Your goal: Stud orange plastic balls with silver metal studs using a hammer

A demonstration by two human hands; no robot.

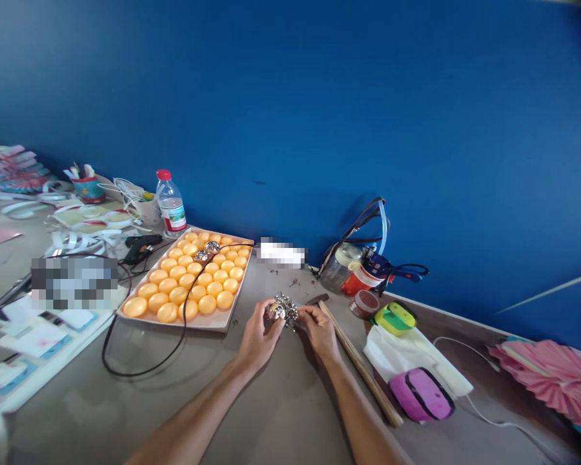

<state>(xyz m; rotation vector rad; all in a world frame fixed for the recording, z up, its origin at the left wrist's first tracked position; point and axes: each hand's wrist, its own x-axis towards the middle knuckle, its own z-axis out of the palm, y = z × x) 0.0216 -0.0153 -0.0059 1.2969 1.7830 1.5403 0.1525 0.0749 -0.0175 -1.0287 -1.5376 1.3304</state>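
Your forearms lead to your left hand, holding a silver ball beside small metal bits, and your right hand, fingers narrowed there; whether they grip one, I can't tell. Farther left lies a tray.

A gray table carries shiny metal pieces, a tray, a hammer.

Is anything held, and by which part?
Left hand: a silver ball, gripped by its sides. Right hand: at the small metal pieces; whether it grips one, I can't tell.
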